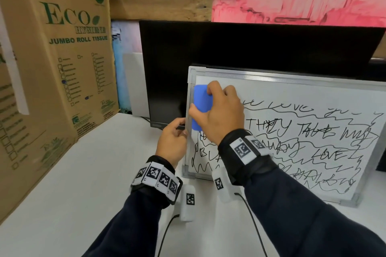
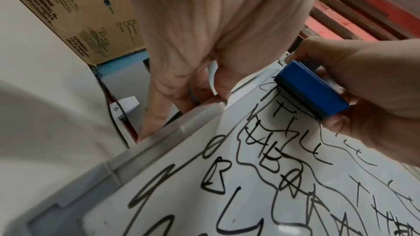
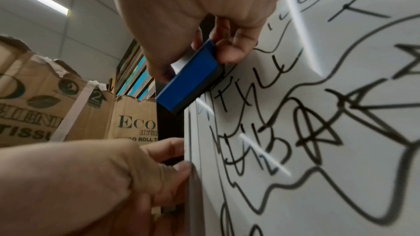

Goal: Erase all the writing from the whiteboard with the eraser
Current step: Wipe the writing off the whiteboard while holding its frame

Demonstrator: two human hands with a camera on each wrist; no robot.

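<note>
Whiteboard [image 1: 292,94] first: it stands propped on the white table [image 1: 83,173], leaning back against a dark monitor [image 1: 229,48], its silver frame all round; black writing [image 1: 313,131] and scribbled loops cover most of the face, and only the top strip reads bare. Beside it to the left stands a tall cardboard box [image 1: 58,58] printed with tissue labelling; well apart from the work.

Judged from this, the wiping is at its very start; the blue eraser [image 1: 200,106] sits flat on the board at the upper left corner, just inside the frame, with nearly all the marks yet to go. The next move, I would say, calls for steady pressure and long strokes across and downward; the board is only leaning, so the bracing hand matters.

The right hand [image 1: 219,115] comes in over the board, forearm raised, wrist banded with a tagged strap; its thumb and fingers are curled round the eraser's sides, pinching it against the surface; the right wrist view shows the felt edge meeting the board at the first letters. The left hand [image 1: 173,144] sits lower at the left rail; thumb in front and fingers behind, clasping the frame edge to steady it.
</note>
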